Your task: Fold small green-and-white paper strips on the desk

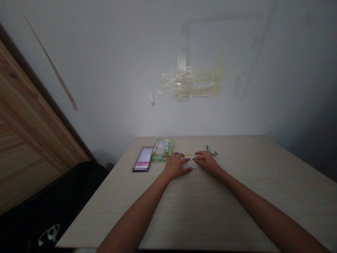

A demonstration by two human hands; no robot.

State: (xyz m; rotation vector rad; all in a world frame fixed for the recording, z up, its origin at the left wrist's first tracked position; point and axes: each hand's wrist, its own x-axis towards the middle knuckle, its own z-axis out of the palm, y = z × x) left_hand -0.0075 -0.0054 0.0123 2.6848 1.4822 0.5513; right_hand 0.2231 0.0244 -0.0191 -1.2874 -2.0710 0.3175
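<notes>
A small flat white packet or card with coloured print [190, 164] lies on the table between my two hands. My left hand [175, 166] is spread on its left side, with the thumb along the near edge and the index finger over the packet; other fingers reach toward a stack of green-and-white printed packets [163, 147]. From the right, my right hand [207, 162] brings its fingertips together at the packet's right edge, apparently pinching it. Just beyond that hand rests a small crumpled green-and-white wrapper [212, 150].
Left of the stack lies a phone [143, 159] with a lit, blurred screen. The pale wooden table [242, 218] meets a wall [116, 70] bearing peeling clear tape [189, 84]. A black bag-like item [52, 203] and wooden panel [31, 105] stand at left.
</notes>
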